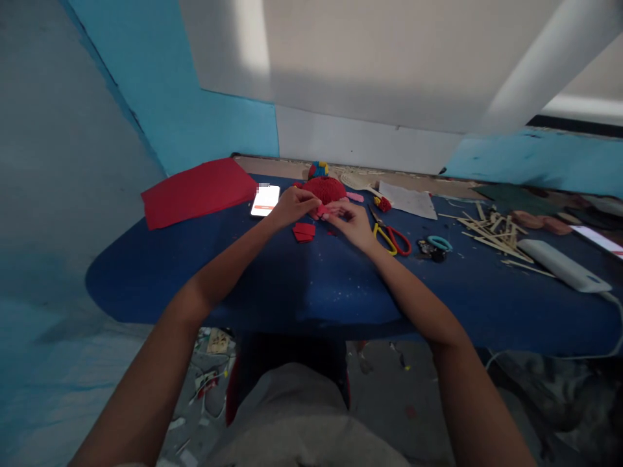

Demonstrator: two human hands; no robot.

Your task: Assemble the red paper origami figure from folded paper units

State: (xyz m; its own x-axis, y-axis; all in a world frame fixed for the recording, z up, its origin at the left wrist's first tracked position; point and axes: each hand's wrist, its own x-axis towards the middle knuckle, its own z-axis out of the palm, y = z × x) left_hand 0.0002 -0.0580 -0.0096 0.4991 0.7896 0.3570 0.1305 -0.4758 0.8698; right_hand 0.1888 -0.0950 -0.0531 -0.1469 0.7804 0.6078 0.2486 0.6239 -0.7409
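Observation:
Over the blue board, my left hand (293, 205) and my right hand (351, 222) meet at a small pinkish-red piece (322, 210), probably paper. Fingers of both hands are closed on its two sides. Directly behind it sits a round, ridged red object (325, 188), with a blue and yellow ball-shaped thing (318, 169) at its back. Small red cut pieces (304, 232) lie just in front of my left hand. To the right of my right hand rest scissors (389, 237) with one yellow and one red handle loop.
A large red sheet (199, 191) and a lit phone (266, 200) lie to the left. Rightward are white paper (407, 198), thin wooden sticks (496, 233), keys with a light-blue ring (439, 244), and a white power strip (562, 264). A wall (360, 133) stands behind the board.

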